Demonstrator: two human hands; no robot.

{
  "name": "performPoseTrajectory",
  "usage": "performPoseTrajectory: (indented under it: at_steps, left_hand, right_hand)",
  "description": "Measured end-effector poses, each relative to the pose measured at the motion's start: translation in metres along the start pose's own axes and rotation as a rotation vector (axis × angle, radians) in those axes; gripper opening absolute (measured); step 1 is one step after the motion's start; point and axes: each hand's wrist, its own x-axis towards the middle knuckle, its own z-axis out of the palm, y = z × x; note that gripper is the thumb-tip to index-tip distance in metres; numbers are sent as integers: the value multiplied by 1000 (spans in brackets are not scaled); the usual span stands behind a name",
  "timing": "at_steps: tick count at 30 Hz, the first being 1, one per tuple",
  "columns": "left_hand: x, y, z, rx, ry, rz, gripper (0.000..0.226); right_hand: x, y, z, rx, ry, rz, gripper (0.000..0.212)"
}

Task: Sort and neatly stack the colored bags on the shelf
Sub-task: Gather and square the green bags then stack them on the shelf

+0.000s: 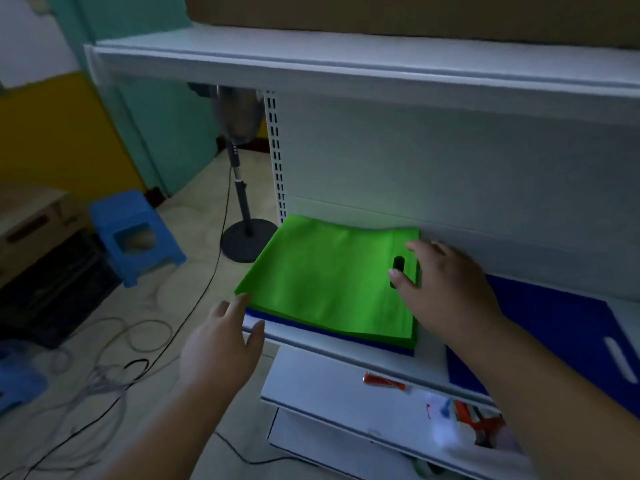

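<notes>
A stack of bright green bags (329,278) lies flat on the white shelf (433,362), on top of dark blue bags whose edge (332,336) shows along the front. My right hand (446,289) rests on the green stack's right end by the handle cut-out, fingers spread. My left hand (221,344) is at the stack's front left corner with straight fingers, fingertips at the bag's edge. Further right on the same shelf lies another dark blue bag (561,334) with a white handle slot.
A lower shelf (329,386) holds small packets with red and orange items (478,420). Left of the shelving stand a fan pole and base (246,237), a blue plastic stool (138,237), cardboard boxes (31,230) and loose cables (114,368) on the floor.
</notes>
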Motion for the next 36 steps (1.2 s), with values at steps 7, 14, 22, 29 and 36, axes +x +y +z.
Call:
performPoseTrajectory:
  at_steps: [7, 14, 22, 29, 36]
  left_hand:
    - [53, -38, 0, 34, -131, 153, 40]
    - [75, -41, -7, -52, -170, 228, 28]
    - [90, -52, -18, -284, -238, 94, 15]
    - [87, -55, -20, -389, -477, 90, 28]
    - [69, -44, -18, -347, -413, 127, 26]
  right_hand:
    - [-33, -31, 37, -238, -160, 258, 53]
    - [-43, -47, 55, -322, -166, 315, 47]
    - [-66, -59, 62, 33, 64, 402, 40]
    - [-75, -53, 69, 174, 3, 667, 61]
    - [-79, -44, 60, 261, -127, 612, 62]
